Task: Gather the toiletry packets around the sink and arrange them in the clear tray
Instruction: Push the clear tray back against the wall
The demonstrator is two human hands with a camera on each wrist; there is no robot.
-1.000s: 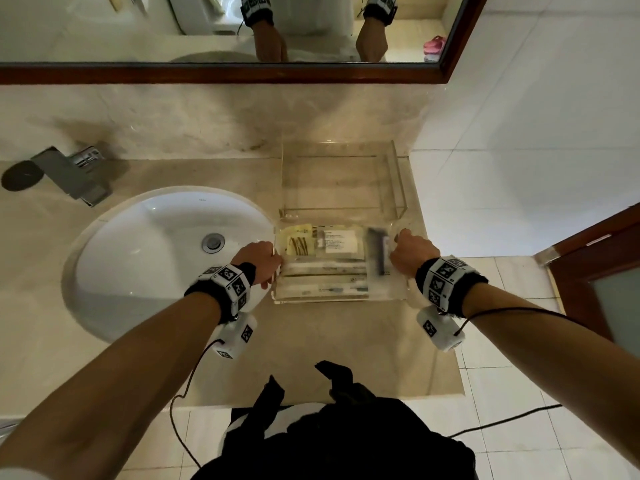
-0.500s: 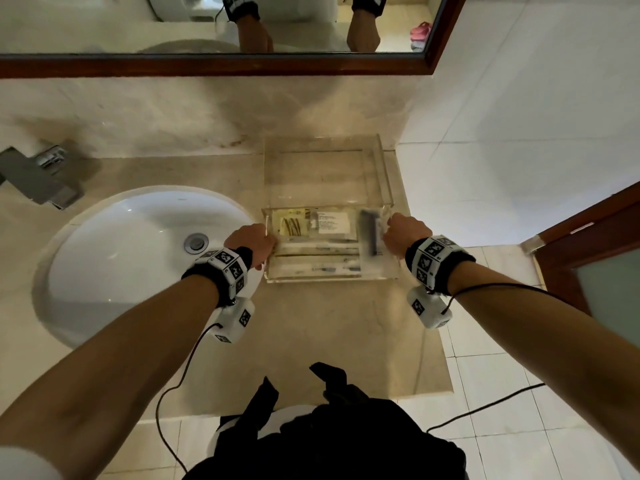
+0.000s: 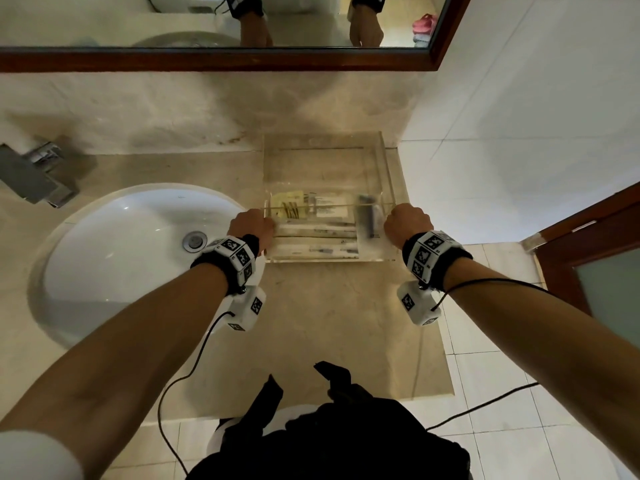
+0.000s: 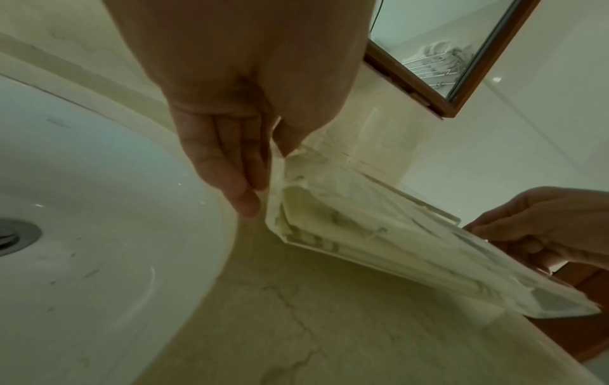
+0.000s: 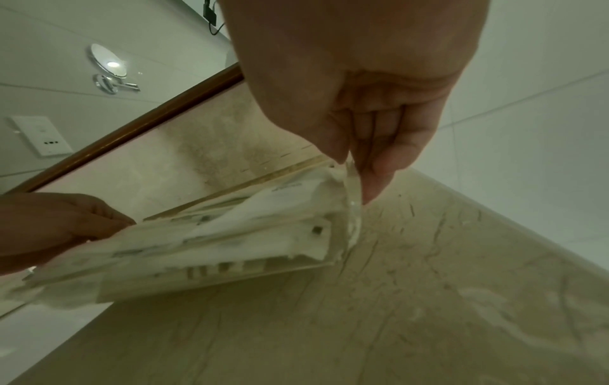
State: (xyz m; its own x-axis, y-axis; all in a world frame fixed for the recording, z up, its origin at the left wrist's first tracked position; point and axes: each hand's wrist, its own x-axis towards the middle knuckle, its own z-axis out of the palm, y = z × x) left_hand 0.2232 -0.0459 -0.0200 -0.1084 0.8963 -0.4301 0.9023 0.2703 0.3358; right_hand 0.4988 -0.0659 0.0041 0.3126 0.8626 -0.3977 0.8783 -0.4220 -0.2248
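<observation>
I hold the clear tray [image 3: 329,259] by its two short side walls, just above the marble counter to the right of the sink. My left hand [image 3: 252,226] pinches the left wall, thumb inside and fingers outside, as the left wrist view shows [image 4: 267,177]. My right hand [image 3: 407,223] pinches the right wall the same way [image 5: 354,177]. Several toiletry packets [image 3: 318,233] lie flat in the tray: a yellow one [image 3: 289,206] at the back left, a dark one [image 3: 369,216] at the right, long white ones in front. From below, the tray [image 4: 379,250] hangs clear of the counter.
A second clear tray [image 3: 325,161] stands against the back wall, right behind the held one. The white sink [image 3: 114,258] and a chrome faucet [image 3: 31,178] are to the left. A wood-framed mirror [image 3: 221,60] hangs above. A tiled wall and a door [image 3: 595,244] are to the right.
Both hands have carried the tray of packets away from me toward the back wall, up to the second clear tray. The grip on the side walls is the same.
</observation>
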